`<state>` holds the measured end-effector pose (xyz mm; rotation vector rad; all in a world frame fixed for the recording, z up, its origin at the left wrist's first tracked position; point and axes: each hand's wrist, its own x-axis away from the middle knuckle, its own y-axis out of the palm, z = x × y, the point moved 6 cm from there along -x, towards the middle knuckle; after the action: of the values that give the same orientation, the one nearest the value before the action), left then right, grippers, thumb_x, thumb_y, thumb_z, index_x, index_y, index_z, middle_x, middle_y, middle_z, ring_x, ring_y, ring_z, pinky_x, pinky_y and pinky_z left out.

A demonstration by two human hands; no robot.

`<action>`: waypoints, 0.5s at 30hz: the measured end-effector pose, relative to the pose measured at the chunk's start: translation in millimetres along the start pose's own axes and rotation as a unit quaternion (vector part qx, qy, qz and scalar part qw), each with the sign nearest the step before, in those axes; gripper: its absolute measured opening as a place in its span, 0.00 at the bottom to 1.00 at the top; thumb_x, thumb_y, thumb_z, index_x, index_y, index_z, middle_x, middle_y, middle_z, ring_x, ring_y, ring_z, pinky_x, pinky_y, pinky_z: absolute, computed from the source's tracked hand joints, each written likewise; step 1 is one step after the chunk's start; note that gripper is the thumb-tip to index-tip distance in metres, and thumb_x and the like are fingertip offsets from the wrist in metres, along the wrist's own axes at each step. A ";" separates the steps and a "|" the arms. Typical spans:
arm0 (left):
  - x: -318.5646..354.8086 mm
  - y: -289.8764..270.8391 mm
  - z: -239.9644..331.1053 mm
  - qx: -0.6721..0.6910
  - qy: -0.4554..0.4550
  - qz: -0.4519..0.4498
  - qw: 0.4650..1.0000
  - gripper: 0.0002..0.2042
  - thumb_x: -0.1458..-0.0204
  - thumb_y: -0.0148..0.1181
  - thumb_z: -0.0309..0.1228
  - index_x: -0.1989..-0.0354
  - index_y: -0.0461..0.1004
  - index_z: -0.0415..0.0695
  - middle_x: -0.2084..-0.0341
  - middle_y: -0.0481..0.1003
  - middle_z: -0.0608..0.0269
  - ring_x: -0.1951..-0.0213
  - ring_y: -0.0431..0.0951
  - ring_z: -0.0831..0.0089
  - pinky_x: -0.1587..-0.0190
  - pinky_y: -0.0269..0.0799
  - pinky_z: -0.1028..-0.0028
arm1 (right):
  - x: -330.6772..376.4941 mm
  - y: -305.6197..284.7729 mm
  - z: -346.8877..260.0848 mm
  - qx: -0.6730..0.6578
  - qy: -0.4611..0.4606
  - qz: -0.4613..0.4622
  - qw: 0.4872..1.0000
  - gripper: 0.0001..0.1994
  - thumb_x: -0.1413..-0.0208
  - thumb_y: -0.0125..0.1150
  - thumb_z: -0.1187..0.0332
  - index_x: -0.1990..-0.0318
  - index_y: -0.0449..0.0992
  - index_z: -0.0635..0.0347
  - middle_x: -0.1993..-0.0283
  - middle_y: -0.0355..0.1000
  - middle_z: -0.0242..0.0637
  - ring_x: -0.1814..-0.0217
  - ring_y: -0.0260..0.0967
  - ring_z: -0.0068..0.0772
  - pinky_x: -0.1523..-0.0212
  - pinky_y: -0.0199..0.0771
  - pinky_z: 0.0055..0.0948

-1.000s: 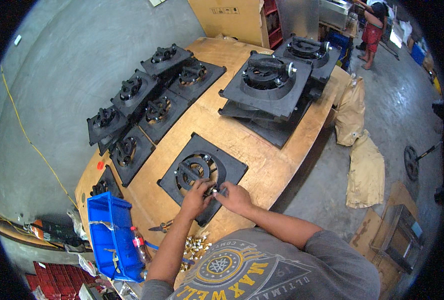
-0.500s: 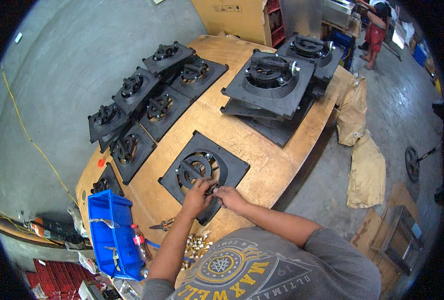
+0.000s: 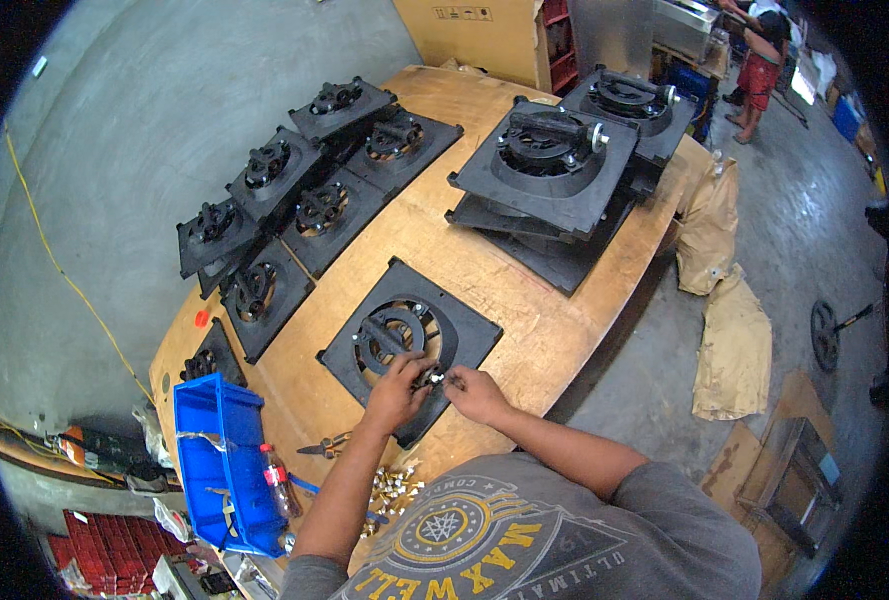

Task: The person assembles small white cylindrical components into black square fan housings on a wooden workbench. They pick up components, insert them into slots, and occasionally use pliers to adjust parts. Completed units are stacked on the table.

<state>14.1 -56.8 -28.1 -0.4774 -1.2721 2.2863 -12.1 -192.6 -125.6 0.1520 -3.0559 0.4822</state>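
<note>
Compared with half a second ago, your right hand (image 3: 477, 395) has drawn slightly to the right, opening a small gap from your left hand (image 3: 397, 390), which stays at the same spot; a small bright fitting (image 3: 437, 379) now shows more plainly between them. The black burner frame (image 3: 449, 335) being worked lies flat on the wooden table (image 3: 555, 350) in front of you, your left fingers on its near side. Your right fingertips are curled together just beside the fitting; whether either hand grips anything cannot be told. Count: one frame under your hands; seven visible in the left-hand group (image 3: 265, 190), some stacked; two topmost frames on the right-hand stacks (image 3: 585, 205), with others partly hidden below. Also noted: one blue bin (image 3: 245, 440), one bottle (image 3: 279, 482), one pair of pliers (image 3: 325, 447), one red cap (image 3: 202, 319). The heap of small fittings (image 3: 395, 487) near your shirt is too jumbled to count. One other person (image 3: 760, 75) stands well apart.
</note>
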 end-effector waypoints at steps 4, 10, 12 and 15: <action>1.5 -2.1 0.0 0.020 -0.039 -0.015 0.999 0.25 0.56 0.66 0.23 0.46 0.71 0.49 0.45 0.68 0.55 0.46 0.72 0.54 0.47 0.73 0.64 | 9.0 -24.5 -50.6 0.120 -0.040 0.002 0.992 0.17 0.48 0.59 0.58 0.55 0.72 0.58 0.69 0.75 0.47 0.64 0.74 0.53 0.63 0.74 0.47; 0.5 -2.9 1.3 0.012 -0.019 0.000 1.000 0.25 0.56 0.65 0.23 0.46 0.71 0.48 0.45 0.68 0.54 0.45 0.71 0.53 0.47 0.73 0.63 | 7.2 -20.2 -59.6 0.179 -0.123 0.040 0.975 0.18 0.47 0.60 0.55 0.59 0.71 0.60 0.68 0.74 0.46 0.64 0.74 0.53 0.64 0.74 0.49; 2.4 -0.2 -2.8 0.005 -0.024 0.005 1.000 0.24 0.55 0.65 0.24 0.46 0.71 0.48 0.45 0.68 0.54 0.45 0.71 0.53 0.47 0.72 0.63 | 5.3 -14.6 -54.4 0.163 -0.098 0.023 0.981 0.17 0.47 0.59 0.55 0.61 0.71 0.60 0.68 0.74 0.47 0.64 0.74 0.54 0.65 0.73 0.49; 1.0 -2.0 1.1 0.005 -0.017 0.003 1.000 0.24 0.55 0.65 0.24 0.46 0.71 0.48 0.45 0.68 0.55 0.45 0.71 0.53 0.47 0.72 0.63 | -1.0 -7.1 -41.5 0.106 -0.072 0.026 0.991 0.16 0.45 0.59 0.55 0.64 0.72 0.61 0.70 0.73 0.47 0.64 0.74 0.54 0.65 0.73 0.48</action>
<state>13.3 -56.1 -25.9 -0.4417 -1.2754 2.3138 -9.3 -186.4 -84.0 0.1189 -3.1468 0.8354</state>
